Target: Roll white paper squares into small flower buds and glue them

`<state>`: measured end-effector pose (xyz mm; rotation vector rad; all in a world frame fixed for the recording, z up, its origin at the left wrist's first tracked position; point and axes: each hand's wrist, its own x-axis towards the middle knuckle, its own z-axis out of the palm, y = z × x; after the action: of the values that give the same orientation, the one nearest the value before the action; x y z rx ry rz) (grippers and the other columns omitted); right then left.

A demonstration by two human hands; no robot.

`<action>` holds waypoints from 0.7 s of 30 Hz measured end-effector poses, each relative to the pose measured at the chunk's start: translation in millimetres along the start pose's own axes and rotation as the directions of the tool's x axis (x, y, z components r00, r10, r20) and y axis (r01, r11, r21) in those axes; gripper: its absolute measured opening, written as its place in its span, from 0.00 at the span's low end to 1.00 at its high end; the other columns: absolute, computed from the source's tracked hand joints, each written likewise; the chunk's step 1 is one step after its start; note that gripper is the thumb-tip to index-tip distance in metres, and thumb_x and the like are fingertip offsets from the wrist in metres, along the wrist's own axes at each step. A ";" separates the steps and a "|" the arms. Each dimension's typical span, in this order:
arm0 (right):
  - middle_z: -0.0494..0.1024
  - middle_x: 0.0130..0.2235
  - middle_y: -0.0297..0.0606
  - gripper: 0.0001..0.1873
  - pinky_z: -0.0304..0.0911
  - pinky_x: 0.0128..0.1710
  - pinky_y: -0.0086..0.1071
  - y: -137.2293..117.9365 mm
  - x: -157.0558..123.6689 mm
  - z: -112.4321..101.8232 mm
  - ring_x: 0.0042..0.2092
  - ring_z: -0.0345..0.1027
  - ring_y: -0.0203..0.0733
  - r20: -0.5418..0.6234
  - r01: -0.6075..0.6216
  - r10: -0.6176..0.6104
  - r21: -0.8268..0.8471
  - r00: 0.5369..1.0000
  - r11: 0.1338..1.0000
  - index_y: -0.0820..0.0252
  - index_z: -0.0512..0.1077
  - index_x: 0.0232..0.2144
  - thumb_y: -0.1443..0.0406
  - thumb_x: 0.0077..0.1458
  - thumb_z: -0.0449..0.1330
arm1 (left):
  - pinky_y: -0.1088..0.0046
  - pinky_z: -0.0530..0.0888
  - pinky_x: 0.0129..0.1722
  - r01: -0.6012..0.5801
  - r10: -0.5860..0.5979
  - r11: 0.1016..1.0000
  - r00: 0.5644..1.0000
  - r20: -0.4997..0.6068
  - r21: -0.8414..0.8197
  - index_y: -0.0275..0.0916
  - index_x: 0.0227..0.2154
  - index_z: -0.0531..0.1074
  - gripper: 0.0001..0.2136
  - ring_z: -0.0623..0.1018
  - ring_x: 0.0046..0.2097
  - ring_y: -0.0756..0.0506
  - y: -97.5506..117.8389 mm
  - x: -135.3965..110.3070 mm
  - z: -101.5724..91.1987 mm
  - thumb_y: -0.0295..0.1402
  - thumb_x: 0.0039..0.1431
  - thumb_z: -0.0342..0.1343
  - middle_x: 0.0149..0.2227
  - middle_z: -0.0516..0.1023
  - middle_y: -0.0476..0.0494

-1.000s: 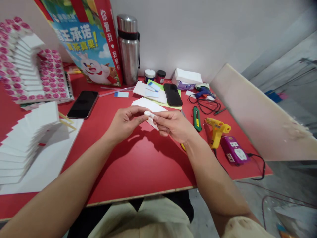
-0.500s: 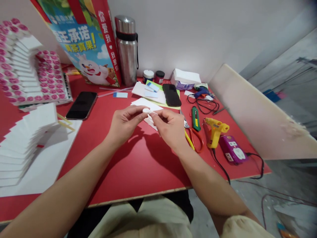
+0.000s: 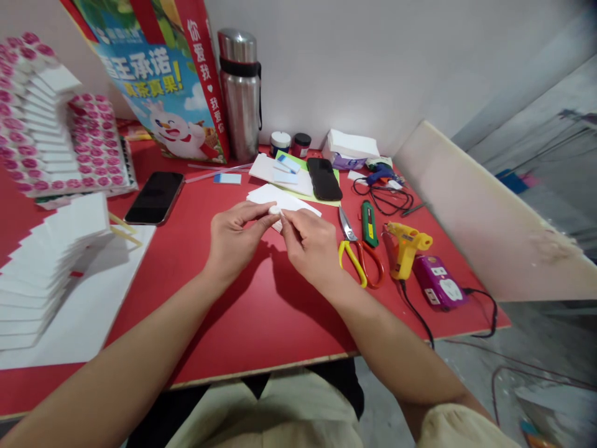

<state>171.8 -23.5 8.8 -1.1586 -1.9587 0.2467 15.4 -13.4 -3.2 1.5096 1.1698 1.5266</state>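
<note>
Pinching small white piece [image 3: 274, 210] with left hand [image 3: 233, 239] and right hand [image 3: 310, 246], both narrowly closed on it, above worktop [image 3: 242, 298]; seemingly peeling it, calling for steady fingertips.

Back from the right hand [image 3: 310, 246], the bare right forearm [image 3: 387, 348] ends in a beige sleeve [image 3: 459, 429] with faint spots. Behind the left hand [image 3: 233, 239], the left forearm [image 3: 140, 361] is bare. Beige cloth [image 3: 280, 410] covers the lap.

at eleven o'clock we read "王承诺" and "真茶真果!" in yellow letters on the front of the paper bag [image 3: 158, 93]; down its red side strip we read "你爱我", a heart, then "我爱你".
</note>
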 end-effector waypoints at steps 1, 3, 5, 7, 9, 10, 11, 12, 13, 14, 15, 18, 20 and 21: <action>0.80 0.34 0.43 0.13 0.65 0.41 0.35 1.7 0.4 0.3 0.37 0.71 0.43 0.020 0.015 -0.015 0.002 1.000 1.000 0.61 0.77 0.40 0.67 0.69 0.52 | 0.62 0.77 0.50 -0.001 0.001 1.000 1.000 -0.017 0.007 0.46 0.39 0.86 0.08 0.82 0.44 0.41 -0.8 -1.1 0.8 0.37 0.57 0.69 0.40 0.86 0.46; 0.79 0.33 0.42 0.13 0.64 0.41 0.34 5.1 1.3 0.6 0.36 0.71 0.42 0.057 0.036 -0.036 0.007 0.998 0.999 0.61 0.77 0.39 0.68 0.68 0.51 | 0.62 0.78 0.50 0.005 -0.004 1.000 0.999 -0.039 0.020 0.46 0.40 0.86 0.08 0.83 0.44 0.41 -2.2 -2.7 2.2 0.37 0.57 0.68 0.40 0.87 0.46; 0.78 0.33 0.42 0.13 0.63 0.40 0.34 8.3 2.1 0.9 0.36 0.70 0.42 0.082 0.043 -0.043 0.001 0.996 0.999 0.61 0.76 0.39 0.68 0.68 0.51 | 0.61 0.78 0.50 0.008 -0.007 0.999 0.999 -0.038 0.047 0.45 0.41 0.86 0.09 0.83 0.44 0.40 -2.9 -3.7 3.2 0.36 0.57 0.67 0.42 0.87 0.46; 0.78 0.33 0.41 0.13 0.63 0.39 0.34 10.8 2.5 1.0 0.35 0.69 0.42 0.088 0.044 -0.042 -0.016 0.995 0.999 0.61 0.76 0.38 0.69 0.68 0.51 | 0.62 0.78 0.50 0.005 -0.004 0.996 1.000 -0.010 0.093 0.44 0.42 0.86 0.09 0.84 0.44 0.40 -2.8 -4.3 3.6 0.34 0.58 0.66 0.42 0.87 0.45; 0.78 0.33 0.42 0.13 0.62 0.39 0.34 12.5 2.6 0.4 0.36 0.70 0.43 0.088 0.039 -0.036 -0.034 0.995 0.999 0.62 0.76 0.38 0.69 0.68 0.51 | 0.63 0.78 0.49 -0.010 0.005 0.991 0.999 0.038 0.130 0.43 0.44 0.85 0.10 0.84 0.42 0.41 -2.0 -4.8 3.8 0.34 0.60 0.64 0.41 0.87 0.44; 0.78 0.34 0.42 0.13 0.62 0.40 0.34 13.0 2.6 -0.2 0.36 0.70 0.43 0.091 0.034 -0.030 -0.043 0.995 0.998 0.62 0.76 0.37 0.69 0.68 0.51 | 0.64 0.78 0.48 -0.014 0.006 0.991 0.998 0.061 0.135 0.42 0.45 0.85 0.11 0.84 0.41 0.42 -1.4 -5.0 3.8 0.34 0.61 0.63 0.39 0.87 0.44; 0.78 0.34 0.43 0.13 0.62 0.40 0.34 13.3 2.6 -0.9 0.37 0.70 0.43 0.097 0.028 -0.023 -0.052 0.995 0.998 0.62 0.76 0.38 0.69 0.68 0.51 | 0.65 0.78 0.47 -0.010 -0.001 0.991 0.997 0.078 0.131 0.42 0.45 0.85 0.11 0.84 0.40 0.42 -0.6 -5.1 3.8 0.34 0.62 0.62 0.39 0.87 0.44; 0.78 0.34 0.43 0.13 0.62 0.41 0.35 13.4 2.7 -1.7 0.37 0.70 0.43 0.106 0.022 -0.015 -0.061 0.994 0.998 0.62 0.76 0.38 0.69 0.68 0.51 | 0.65 0.78 0.46 0.004 -0.015 0.993 0.996 0.084 0.120 0.42 0.45 0.85 0.11 0.84 0.40 0.42 0.3 -4.9 3.6 0.34 0.62 0.61 0.38 0.87 0.44; 0.78 0.34 0.42 0.13 0.62 0.41 0.35 13.4 2.8 -2.6 0.37 0.70 0.44 0.115 0.018 -0.010 -0.070 0.993 0.997 0.62 0.77 0.39 0.68 0.68 0.51 | 0.65 0.78 0.46 0.024 -0.032 0.995 0.996 0.079 0.102 0.42 0.44 0.85 0.10 0.84 0.40 0.42 1.3 -4.6 3.4 0.35 0.62 0.62 0.38 0.87 0.44; 0.78 0.34 0.43 0.14 0.62 0.40 0.35 13.2 2.9 -3.4 0.37 0.70 0.44 0.123 0.019 -0.009 -0.082 0.992 0.996 0.63 0.77 0.41 0.68 0.68 0.51 | 0.65 0.78 0.46 0.043 -0.049 0.996 0.996 0.072 0.081 0.42 0.42 0.85 0.09 0.84 0.40 0.42 2.4 -3.9 2.9 0.35 0.61 0.63 0.39 0.87 0.44; 0.78 0.35 0.43 0.14 0.62 0.40 0.35 13.0 3.1 -4.2 0.37 0.70 0.44 0.131 0.023 -0.010 -0.095 0.991 0.995 0.63 0.77 0.42 0.67 0.69 0.51 | 0.65 0.78 0.47 0.055 -0.059 0.997 0.996 0.067 0.062 0.42 0.40 0.85 0.08 0.83 0.41 0.42 3.4 -3.0 2.2 0.34 0.60 0.64 0.39 0.87 0.44; 0.77 0.34 0.43 0.15 0.61 0.38 0.35 12.6 3.9 -6.5 0.36 0.68 0.44 0.158 0.044 -0.021 -0.145 0.987 0.988 0.62 0.77 0.43 0.66 0.69 0.50 | 0.65 0.77 0.47 0.072 -0.073 0.997 0.994 0.086 0.017 0.41 0.36 0.85 0.05 0.82 0.42 0.42 5.6 0.8 -0.7 0.33 0.57 0.67 0.39 0.86 0.44; 0.76 0.34 0.43 0.15 0.61 0.37 0.35 12.7 4.3 -8.0 0.35 0.67 0.44 0.177 0.062 -0.030 -0.177 0.984 0.982 0.62 0.77 0.42 0.65 0.69 0.49 | 0.65 0.77 0.46 0.094 -0.093 0.996 0.991 0.101 -0.003 0.40 0.36 0.85 0.06 0.82 0.41 0.42 5.8 3.4 -2.7 0.32 0.56 0.67 0.38 0.85 0.43; 0.76 0.34 0.44 0.15 0.61 0.37 0.35 13.0 4.5 -8.7 0.35 0.67 0.44 0.183 0.070 -0.036 -0.187 0.982 0.980 0.62 0.76 0.42 0.65 0.69 0.49 | 0.65 0.77 0.46 0.095 -0.094 0.995 0.990 0.104 -0.010 0.40 0.37 0.85 0.06 0.82 0.41 0.42 5.6 4.4 -3.4 0.32 0.55 0.68 0.39 0.85 0.43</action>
<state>185.4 -14.7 9.9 -1.2410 -2.2084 0.1390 12.3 -11.8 3.9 1.4835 1.1507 1.3758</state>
